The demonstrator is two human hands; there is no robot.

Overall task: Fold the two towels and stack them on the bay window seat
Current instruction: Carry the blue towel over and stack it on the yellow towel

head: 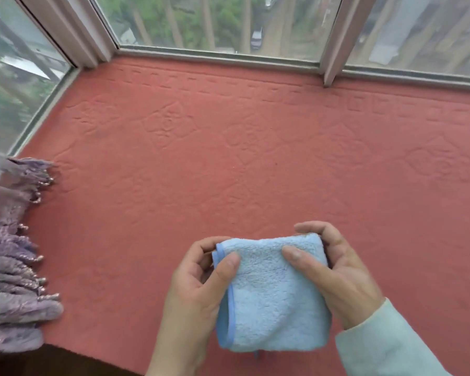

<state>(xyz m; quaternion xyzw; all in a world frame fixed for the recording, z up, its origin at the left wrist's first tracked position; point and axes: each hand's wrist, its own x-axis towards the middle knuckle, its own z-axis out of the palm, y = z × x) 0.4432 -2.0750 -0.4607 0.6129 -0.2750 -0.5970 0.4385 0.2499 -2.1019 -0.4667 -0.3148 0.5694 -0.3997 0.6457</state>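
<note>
1. Brick-red embossed fabric cover (228, 158) of the bay window seat: it fills most of the view, with raised diamond motifs and a dashed border along the far edge.
2. Pale angled window frames (334, 36) with glass panes: they bound the seat at the far side and at the left; trees and parked vehicles show far below.
3. Lilac gathered curtain with a beaded fringe (8, 253): it lies at the left edge, its fringe resting on the red cover.
4. Light blue terry towel with a darker blue bound edge (272, 302): folded into a small rectangle, it is held between my two hands over the near part of the seat. Whether its lower edge touches the cover cannot be told.
5. My right hand (334, 272), in a pale green sleeve (385, 346): it grips the towel's upper right corner, thumb on top and fingers curled behind.
6. My left hand (198, 283): it grips the upper left corner beside the bound edge, thumb pressed on the top face and fingers curled underneath.
</note>
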